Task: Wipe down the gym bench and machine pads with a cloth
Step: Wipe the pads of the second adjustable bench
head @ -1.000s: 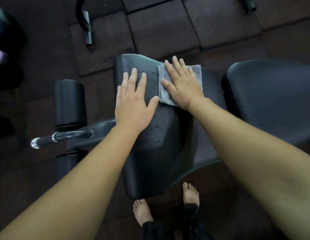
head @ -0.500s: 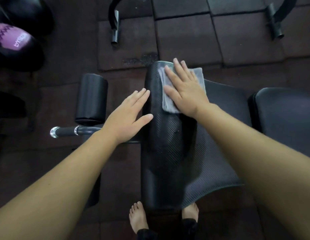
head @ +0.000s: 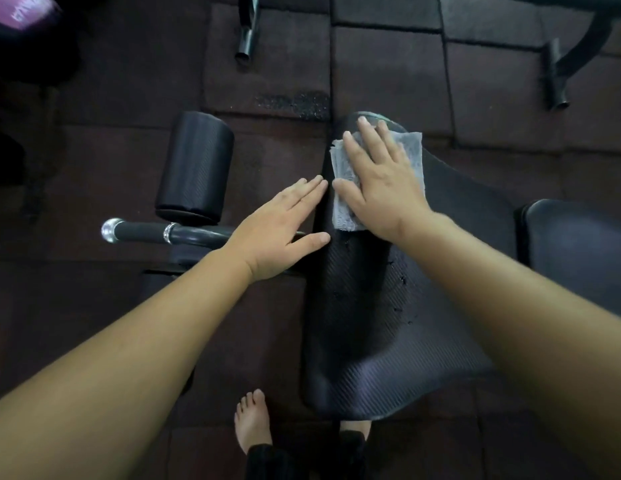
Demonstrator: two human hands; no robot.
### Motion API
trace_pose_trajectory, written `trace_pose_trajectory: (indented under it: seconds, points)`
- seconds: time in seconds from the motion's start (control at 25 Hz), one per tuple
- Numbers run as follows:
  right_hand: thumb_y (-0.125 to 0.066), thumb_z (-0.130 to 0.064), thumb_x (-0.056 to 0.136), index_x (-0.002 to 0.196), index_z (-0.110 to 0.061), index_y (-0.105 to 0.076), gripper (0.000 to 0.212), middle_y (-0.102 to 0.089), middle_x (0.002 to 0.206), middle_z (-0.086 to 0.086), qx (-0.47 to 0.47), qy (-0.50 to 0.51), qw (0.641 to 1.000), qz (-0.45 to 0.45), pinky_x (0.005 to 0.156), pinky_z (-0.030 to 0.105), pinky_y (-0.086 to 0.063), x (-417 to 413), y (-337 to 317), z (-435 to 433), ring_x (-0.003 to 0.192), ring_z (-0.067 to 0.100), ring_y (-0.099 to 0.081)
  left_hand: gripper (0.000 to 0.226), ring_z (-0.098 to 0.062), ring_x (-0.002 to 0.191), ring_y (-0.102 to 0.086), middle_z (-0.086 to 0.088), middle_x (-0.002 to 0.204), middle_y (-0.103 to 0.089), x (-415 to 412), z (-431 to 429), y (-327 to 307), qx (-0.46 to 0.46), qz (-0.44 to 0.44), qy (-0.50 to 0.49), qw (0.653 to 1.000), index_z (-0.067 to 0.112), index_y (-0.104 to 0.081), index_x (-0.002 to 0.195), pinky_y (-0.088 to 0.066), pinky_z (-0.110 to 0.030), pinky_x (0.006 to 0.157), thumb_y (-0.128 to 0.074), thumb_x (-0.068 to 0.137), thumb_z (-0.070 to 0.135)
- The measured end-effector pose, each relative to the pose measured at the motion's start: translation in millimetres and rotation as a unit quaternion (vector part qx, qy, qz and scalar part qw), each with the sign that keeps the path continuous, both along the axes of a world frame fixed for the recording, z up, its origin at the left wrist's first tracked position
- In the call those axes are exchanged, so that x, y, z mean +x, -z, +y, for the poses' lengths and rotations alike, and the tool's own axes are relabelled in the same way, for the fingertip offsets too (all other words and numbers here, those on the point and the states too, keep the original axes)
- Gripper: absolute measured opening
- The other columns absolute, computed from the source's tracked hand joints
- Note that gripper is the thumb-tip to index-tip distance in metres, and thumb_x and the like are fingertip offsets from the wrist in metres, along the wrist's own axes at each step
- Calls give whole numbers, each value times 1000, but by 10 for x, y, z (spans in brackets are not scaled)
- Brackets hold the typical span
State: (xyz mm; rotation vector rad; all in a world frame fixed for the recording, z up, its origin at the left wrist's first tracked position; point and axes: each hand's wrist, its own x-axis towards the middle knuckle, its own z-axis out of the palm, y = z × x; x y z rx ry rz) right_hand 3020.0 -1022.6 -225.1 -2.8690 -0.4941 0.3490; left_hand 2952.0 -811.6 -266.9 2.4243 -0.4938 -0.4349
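Observation:
A black ribbed bench seat pad [head: 378, 327] fills the middle of the head view, with small wet drops on it. A folded grey cloth [head: 342, 199] lies on its far left part. My right hand [head: 378, 181] presses flat on the cloth with straight fingers. My left hand [head: 278, 230] is flat and open, its fingertips touching the pad's left edge, just beside the cloth. A second black pad [head: 579, 251] sits to the right.
A black foam roller [head: 194, 168] and a chrome-tipped bar [head: 146, 232] stick out left of the seat. Metal frame feet [head: 245, 32] stand on the dark rubber floor tiles at the back. My bare feet [head: 252, 422] are below the pad. A purple-marked object [head: 21, 12] sits top left.
My left hand came off the top of the pad and moved to its left edge. The right hand and cloth slid left toward the pad's far left corner. The view shifted left.

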Motion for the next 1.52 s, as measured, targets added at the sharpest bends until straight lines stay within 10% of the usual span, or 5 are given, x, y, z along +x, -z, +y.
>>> trace_pose_trajectory:
  seconds: [0.48, 1.52]
  points:
    - [-57, -51, 97, 163, -24, -30, 77, 0, 174, 5, -31, 31, 999, -1, 129, 51, -3, 184, -48, 251, 160, 28, 9, 81, -12, 160, -2, 6, 174, -8, -307, 42, 256, -61, -10, 10, 998, 21, -8, 167, -11, -46, 130, -33, 102, 62]
    - [-62, -52, 94, 162, -23, -29, 82, 1, 174, 8, -49, 9, 998, -30, 128, 49, -2, -1170, -7, 251, 160, 30, 9, 77, -13, 160, 3, 3, 175, -2, -1224, 88, 396, -26, -52, 36, 998, 15, -4, 167, -2, -40, 131, -32, 105, 53]
